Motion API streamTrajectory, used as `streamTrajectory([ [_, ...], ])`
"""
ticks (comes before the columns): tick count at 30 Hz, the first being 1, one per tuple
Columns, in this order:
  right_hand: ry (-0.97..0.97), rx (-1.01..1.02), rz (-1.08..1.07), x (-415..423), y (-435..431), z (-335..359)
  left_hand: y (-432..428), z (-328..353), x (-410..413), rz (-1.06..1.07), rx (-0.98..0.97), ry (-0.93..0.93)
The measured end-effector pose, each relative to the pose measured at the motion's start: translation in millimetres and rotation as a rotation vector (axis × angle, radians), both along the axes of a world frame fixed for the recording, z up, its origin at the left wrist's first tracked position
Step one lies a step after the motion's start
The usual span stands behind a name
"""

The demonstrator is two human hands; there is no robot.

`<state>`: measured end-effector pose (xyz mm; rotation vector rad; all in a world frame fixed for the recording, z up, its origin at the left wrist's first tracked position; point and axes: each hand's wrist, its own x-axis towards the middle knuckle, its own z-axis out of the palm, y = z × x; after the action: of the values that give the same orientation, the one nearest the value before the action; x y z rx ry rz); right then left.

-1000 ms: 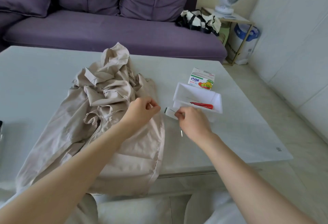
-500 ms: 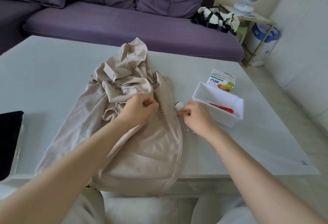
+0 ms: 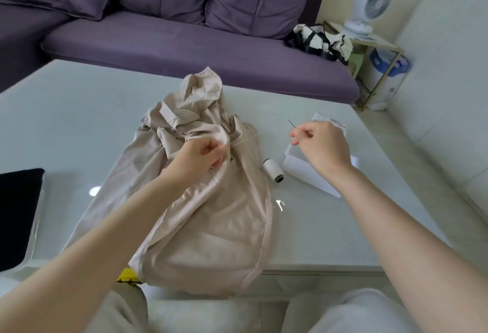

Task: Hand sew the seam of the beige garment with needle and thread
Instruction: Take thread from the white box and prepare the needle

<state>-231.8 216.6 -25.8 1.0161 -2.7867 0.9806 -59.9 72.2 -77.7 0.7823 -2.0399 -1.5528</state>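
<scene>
The beige garment (image 3: pixel 211 216) lies crumpled on the pale table (image 3: pixel 66 121), its lower part hanging over the front edge. My left hand (image 3: pixel 203 158) pinches a fold of the garment near its middle. A thin light thread (image 3: pixel 245 139) runs from that hand up to the right. My right hand (image 3: pixel 322 147) is raised to the right of the garment and pinches a dark needle (image 3: pixel 291 123) that points up and left. A white thread spool (image 3: pixel 273 170) lies on the table between the garment and my right hand.
A white tray (image 3: pixel 309 174) sits under my right hand, with a small carton (image 3: pixel 328 120) behind it. A black tablet (image 3: pixel 18 216) lies at the left edge. Behind the table stand a purple sofa (image 3: pixel 184 50) and a white fan (image 3: pixel 367 7).
My right hand let go of the spool, which now lies on the table, and rose to the right with the needle. The thread now stretches out from my left hand. The camera shifted.
</scene>
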Motion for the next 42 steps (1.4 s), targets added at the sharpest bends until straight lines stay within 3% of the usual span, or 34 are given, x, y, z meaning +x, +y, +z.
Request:
streamTrajectory([
  [8, 0.086, -0.028, -0.055, -1.2, 27.4, 25.6, 22.8, 1.7, -12.1, -0.043, -0.198, -0.095],
  [18, 0.149, -0.058, -0.128, -5.5, 91.0, 44.3, 55.3, 8.2, -39.5, -0.064, -0.292, -0.120],
  [28, 0.098, -0.067, -0.281, -12.0, 176.2, 36.6, 97.3, -8.7, -72.3, -0.122, -0.374, -0.232],
  [42, -0.063, -0.149, -0.420, -18.9, 232.4, 3.8, 137.3, -35.0, -112.1, -0.330, -0.707, -0.352],
])
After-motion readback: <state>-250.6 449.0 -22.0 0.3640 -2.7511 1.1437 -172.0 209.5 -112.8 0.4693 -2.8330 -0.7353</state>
